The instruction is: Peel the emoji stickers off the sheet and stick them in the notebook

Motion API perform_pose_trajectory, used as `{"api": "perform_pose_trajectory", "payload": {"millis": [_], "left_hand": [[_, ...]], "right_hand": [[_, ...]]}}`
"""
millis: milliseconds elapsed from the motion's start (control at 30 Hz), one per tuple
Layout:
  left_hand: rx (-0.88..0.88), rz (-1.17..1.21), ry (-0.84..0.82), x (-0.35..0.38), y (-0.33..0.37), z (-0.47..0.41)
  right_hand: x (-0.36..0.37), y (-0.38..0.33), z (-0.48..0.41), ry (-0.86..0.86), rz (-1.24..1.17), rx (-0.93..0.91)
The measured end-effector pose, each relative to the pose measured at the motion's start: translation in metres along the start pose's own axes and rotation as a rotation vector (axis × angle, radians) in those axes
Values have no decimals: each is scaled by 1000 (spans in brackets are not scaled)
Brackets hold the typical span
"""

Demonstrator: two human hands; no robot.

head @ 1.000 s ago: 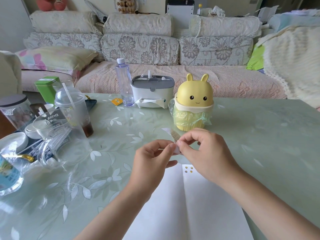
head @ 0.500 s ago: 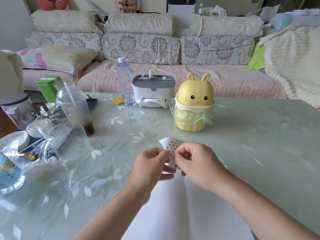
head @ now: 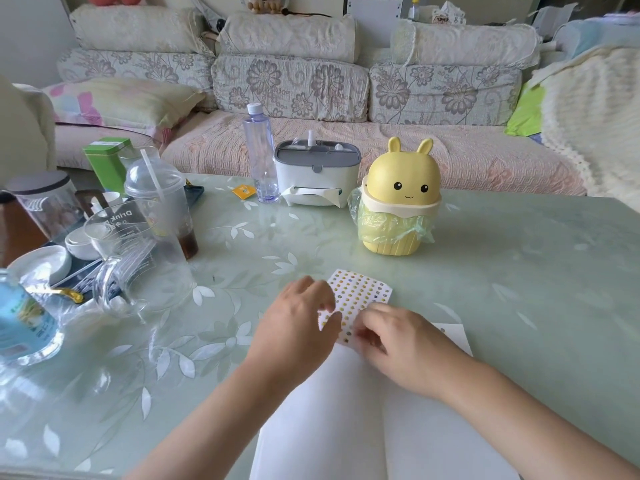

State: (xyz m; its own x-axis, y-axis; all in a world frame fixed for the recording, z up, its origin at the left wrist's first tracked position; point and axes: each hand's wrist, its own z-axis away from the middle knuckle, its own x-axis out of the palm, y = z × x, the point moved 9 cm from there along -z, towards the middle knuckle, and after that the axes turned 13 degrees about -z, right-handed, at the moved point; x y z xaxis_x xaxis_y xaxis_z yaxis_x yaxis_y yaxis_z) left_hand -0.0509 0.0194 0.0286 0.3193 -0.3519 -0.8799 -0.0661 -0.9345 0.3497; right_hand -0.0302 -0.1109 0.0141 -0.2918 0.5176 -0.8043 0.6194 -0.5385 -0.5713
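- While left hand point(head: 299, 325) grips emoji sticker sheet point(head: 360, 294) at notebook point(head: 329, 427) far edge, right hand point(head: 401, 341) pinches sheet's near edge: peeling step, judging by the grip.
- Next likely needs a nail under one sticker.

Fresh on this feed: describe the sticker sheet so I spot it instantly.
Find the pale green table. In front of the yellow rabbit bin, at the far edge of the open notebook, is the sticker sheet. Only it carries rows of tiny coloured dots.

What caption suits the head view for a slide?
Left hand and right hand hold the emoji sticker sheet at the far edge of the open notebook.
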Motion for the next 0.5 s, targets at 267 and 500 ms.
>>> {"api": "perform_pose_trajectory", "payload": {"millis": [267, 500], "left_hand": [[210, -78, -299, 55, -1, 10], [203, -103, -302, 57, -3, 12]], "right_hand": [[11, 12, 3, -23, -27, 30], [15, 8, 8, 47, 13, -107]]}}
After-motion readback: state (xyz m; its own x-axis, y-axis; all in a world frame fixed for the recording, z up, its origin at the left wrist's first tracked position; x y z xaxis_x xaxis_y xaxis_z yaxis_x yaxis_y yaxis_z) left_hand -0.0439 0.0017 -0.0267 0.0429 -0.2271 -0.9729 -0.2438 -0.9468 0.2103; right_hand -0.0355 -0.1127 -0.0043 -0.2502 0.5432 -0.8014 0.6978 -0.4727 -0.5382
